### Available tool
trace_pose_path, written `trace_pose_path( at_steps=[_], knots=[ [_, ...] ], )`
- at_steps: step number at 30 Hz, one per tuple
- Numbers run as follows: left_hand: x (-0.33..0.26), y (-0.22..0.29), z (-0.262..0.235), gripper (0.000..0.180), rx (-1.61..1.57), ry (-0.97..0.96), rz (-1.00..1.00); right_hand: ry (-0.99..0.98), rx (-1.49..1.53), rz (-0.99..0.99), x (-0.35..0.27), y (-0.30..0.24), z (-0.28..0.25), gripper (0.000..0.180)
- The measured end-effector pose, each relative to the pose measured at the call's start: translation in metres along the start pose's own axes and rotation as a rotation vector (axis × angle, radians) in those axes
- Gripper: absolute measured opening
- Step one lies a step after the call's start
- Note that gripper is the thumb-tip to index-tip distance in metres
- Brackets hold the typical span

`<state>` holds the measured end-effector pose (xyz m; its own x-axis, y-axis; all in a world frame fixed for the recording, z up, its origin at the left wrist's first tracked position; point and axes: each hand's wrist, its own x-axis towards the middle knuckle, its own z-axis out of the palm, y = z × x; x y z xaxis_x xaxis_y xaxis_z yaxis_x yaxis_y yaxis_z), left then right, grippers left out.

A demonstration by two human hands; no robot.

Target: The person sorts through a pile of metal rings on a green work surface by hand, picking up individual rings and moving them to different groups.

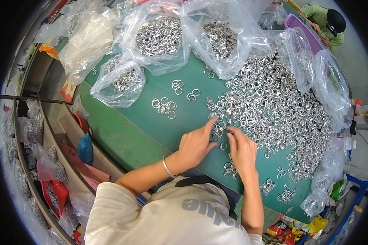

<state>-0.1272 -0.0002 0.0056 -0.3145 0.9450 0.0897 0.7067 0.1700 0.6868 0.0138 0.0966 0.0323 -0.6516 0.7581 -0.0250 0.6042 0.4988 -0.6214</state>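
Observation:
A large heap of silvery metal rings (274, 106) spreads over the right half of the green table. At its near left edge, my left hand (194, 147) reaches in with the index finger stretched onto a few rings and the thumb held apart. Just right of it, my right hand (243, 153) is bent over the same edge, its thumb and index fingertips slightly apart; its other fingers are partly hidden. Between the hands lies a single loose ring (223, 145). Beside my right wrist is a small group of rings (230, 169). I see no ring clearly held in either hand.
Small ring clusters (164, 107) lie on the table (131, 126) to the left. Open clear plastic bags (159, 61) of rings line the far side. Bagged parts fill shelves at left. Beyond a purple bin (302, 30), another person (329, 24) works at far right.

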Motion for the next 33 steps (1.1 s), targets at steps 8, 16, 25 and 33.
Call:
trace_pose_path(
  at_steps=[8, 16, 25, 33],
  knots=[
    [0.02, -0.006, 0.004, 0.069, 0.064, -0.004, -0.12, 0.005, -0.207, -0.162, 0.022, -0.005, 0.014, 0.038],
    [0.034, 0.016, 0.024, 0.057, -0.077, -0.161, 0.08, 0.185, -0.322, -0.14, 0.013, 0.014, -0.002, 0.019],
    [0.051, -0.028, -0.011, 0.041, -0.029, 0.176, -0.111, 0.385, -0.321, -0.098, 0.017, 0.006, -0.007, 0.013],
    [0.057, -0.018, -0.016, 0.028, -0.023, 0.021, -0.178, 0.109, -0.421, -0.235, 0.036, -0.006, 0.023, 0.015]
  ],
)
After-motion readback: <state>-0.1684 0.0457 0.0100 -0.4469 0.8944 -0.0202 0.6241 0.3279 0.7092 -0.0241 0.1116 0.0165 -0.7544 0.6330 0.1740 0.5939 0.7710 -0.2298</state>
